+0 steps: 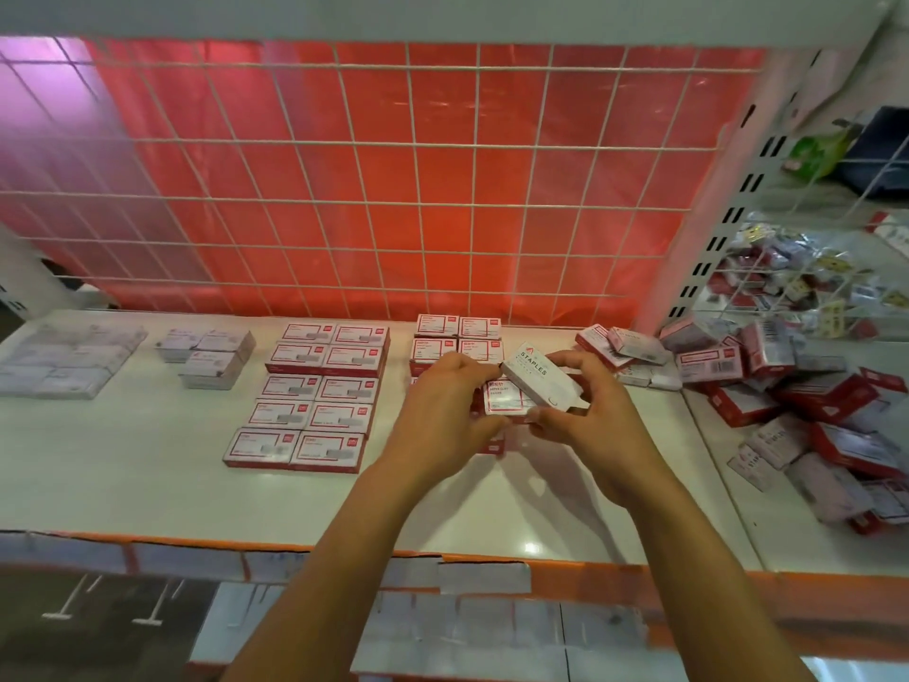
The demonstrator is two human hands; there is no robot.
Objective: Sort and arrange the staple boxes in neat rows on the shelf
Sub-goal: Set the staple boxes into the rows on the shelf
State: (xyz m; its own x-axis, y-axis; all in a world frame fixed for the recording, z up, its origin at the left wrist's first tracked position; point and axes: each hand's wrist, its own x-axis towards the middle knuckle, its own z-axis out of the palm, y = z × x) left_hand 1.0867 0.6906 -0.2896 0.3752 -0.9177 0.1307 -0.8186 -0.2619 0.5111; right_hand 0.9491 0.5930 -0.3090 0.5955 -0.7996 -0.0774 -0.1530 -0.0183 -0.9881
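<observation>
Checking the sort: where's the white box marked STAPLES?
In the head view, right of centre: the STAPLES box is held tilted between left hand and right hand, above the red-labelled rows.

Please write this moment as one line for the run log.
left hand: grip on red-labelled box | right hand: grip on white STAPLES box | unsorted pile: right

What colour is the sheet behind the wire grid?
Red, shading to orange; the sheet shows clearly in the head view.

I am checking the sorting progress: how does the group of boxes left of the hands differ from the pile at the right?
The red-bordered group lies flat in two straight columns, labels up; the right pile is jumbled, boxes tilted and overlapping. The group sits mid-shelf; the pile spreads to the right edge. Both hold small staple boxes.
</observation>
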